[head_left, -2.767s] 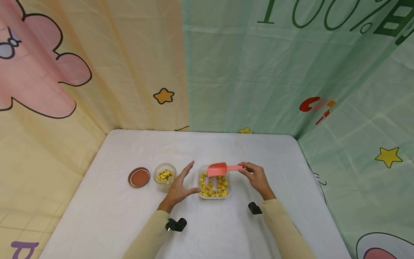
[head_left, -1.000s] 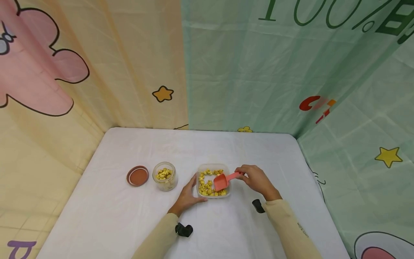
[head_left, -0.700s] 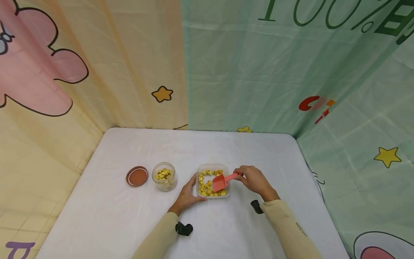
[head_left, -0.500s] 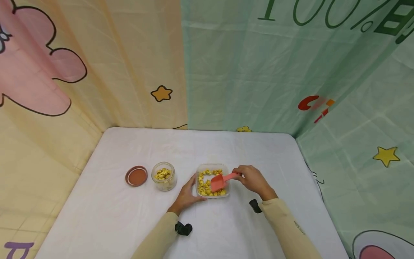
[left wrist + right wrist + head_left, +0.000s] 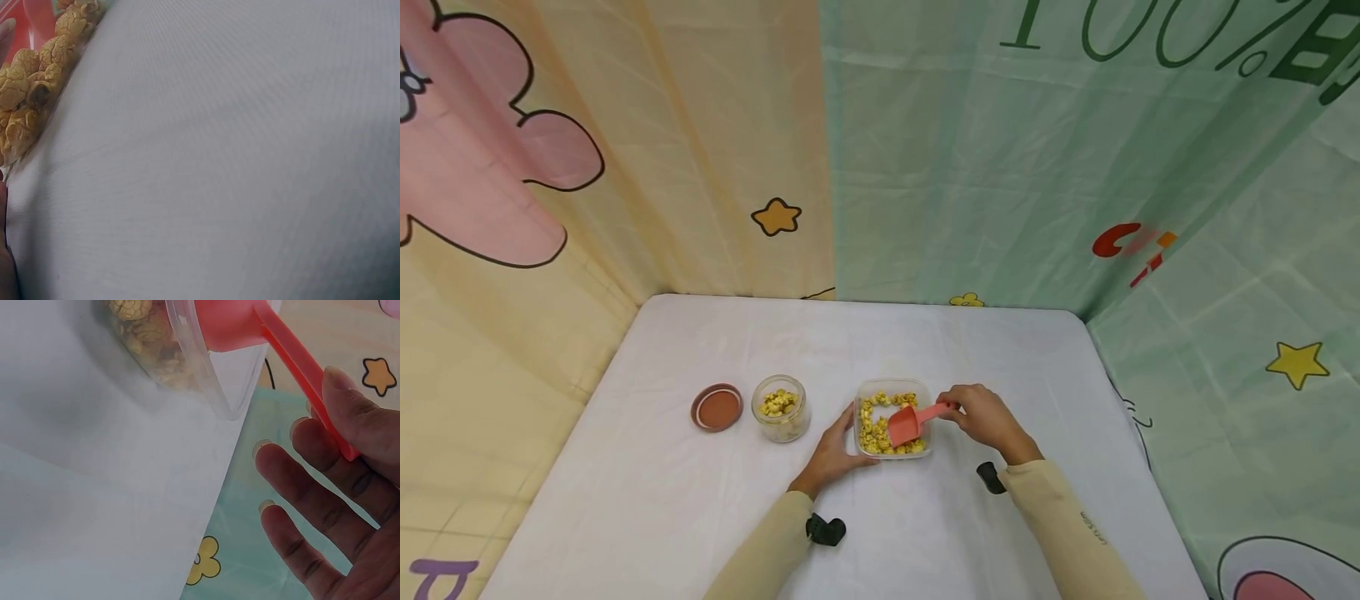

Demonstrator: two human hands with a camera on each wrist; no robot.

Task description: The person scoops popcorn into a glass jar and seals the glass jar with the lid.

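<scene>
A clear plastic container of yellow popcorn stands mid-table in the head view, with some bare floor showing inside. My left hand holds its near left corner, fingers along the left side and thumb along the near edge. Over the popcorn, my right hand pinches the handle end of a pink scoop whose bowl dips inside the container. In the right wrist view, thumb and forefinger grip the scoop handle, while the other fingers stay loosely extended. The left wrist view shows popcorn through the wall.
Left of the container stands a glass jar with popcorn in it. Farther left lies a round brown lid. Everything rests on a white-covered table, with printed curtains on three sides.
My left hand has come from near the jar onto the container. The scoop, first raised level above the container's far side, has dipped into the popcorn and lately shifted slightly left.
</scene>
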